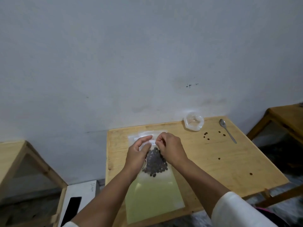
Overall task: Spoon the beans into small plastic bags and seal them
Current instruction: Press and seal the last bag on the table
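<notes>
Green sheet [154, 199] underlies bag [155, 163]; spoon [227, 131], loose beans [207, 135] well right.

A plain room, likely in a home, is suggested by a scuffed, bare painted wall [114, 63]. A small wooden surface [213, 161] is set against it, and similar wooden furniture [285, 118] is seen on either side.

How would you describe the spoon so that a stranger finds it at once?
Look at the wooden table against the wall, then at its far right corner. The metal spoon lies there alone, right of the crumpled clear bag. It is the only shiny thing, with loose beans beside it.
</notes>
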`<state>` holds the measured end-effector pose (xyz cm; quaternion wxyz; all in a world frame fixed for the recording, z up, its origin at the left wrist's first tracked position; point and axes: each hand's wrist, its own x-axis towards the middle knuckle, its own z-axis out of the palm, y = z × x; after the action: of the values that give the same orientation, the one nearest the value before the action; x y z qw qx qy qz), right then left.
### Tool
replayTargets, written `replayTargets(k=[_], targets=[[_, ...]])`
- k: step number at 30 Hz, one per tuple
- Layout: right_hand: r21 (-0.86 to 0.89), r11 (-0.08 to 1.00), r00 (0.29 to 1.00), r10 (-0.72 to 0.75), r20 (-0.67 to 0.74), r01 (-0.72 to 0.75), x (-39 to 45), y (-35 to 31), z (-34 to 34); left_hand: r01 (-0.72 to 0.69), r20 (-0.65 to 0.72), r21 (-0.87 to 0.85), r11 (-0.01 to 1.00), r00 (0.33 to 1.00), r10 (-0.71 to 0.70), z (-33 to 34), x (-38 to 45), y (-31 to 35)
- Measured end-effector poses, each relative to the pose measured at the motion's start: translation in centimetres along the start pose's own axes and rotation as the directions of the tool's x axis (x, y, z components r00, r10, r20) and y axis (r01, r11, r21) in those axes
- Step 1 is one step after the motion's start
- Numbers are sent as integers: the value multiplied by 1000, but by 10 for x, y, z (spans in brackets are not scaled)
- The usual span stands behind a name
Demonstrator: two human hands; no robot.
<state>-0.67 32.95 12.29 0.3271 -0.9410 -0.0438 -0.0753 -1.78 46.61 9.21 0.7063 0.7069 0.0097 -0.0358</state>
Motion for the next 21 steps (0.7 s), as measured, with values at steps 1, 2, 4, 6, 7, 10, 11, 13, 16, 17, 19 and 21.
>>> replayTargets(k=[1, 2, 4, 6, 7, 10, 11, 13, 16, 17, 19, 21], targets=[[-9, 1000, 1000, -22, -16, 22, 1, -3, 1, -20, -29, -3, 1000, 999, 20, -1, 1, 2], [-13, 999, 998, -45, -35, 45, 2, -5, 2, -38, -65, 11, 999, 997, 39, -1, 1, 4], [-7, 996, 994, -85, -73, 85, 3, -9, 5, -46, -151, 34, 998, 987, 50, -2, 4, 7], [12, 991, 983, -128, -129, 131, 0, -12, 11, -29, -212, 25, 999, 977, 33, -4, 7, 9], [7, 986, 975, -164, -151, 167, -3, -15, 13, -20, -232, 23, 1000, 972, 25, -5, 9, 10], [-102, 956, 949, -287, -133, 275, -11, -18, 26, -18, -260, 34, 999, 965, 26, -10, 15, 13], [-130, 954, 949, -287, -128, 271, -13, -18, 30, -22, -258, 41, 999, 966, 32, -12, 17, 13], [-153, 959, 955, -259, -143, 237, -11, -17, 33, -28, -248, 43, 999, 968, 38, -13, 19, 14], [-172, 961, 962, -239, -131, 215, -5, -14, 33, -24, -240, 38, 999, 970, 32, -13, 24, 11], [-181, 962, 966, -227, -126, 202, -3, -12, 33, -23, -241, 37, 999, 970, 31, -13, 26, 9], [-188, 967, 972, -197, -127, 171, 1, -3, 35, -17, -251, 38, 999, 968, 26, -14, 31, 2], [-89, 989, 984, -126, -128, 115, 4, 8, 39, -3, -267, 42, 999, 964, 14, -16, 38, -5]])
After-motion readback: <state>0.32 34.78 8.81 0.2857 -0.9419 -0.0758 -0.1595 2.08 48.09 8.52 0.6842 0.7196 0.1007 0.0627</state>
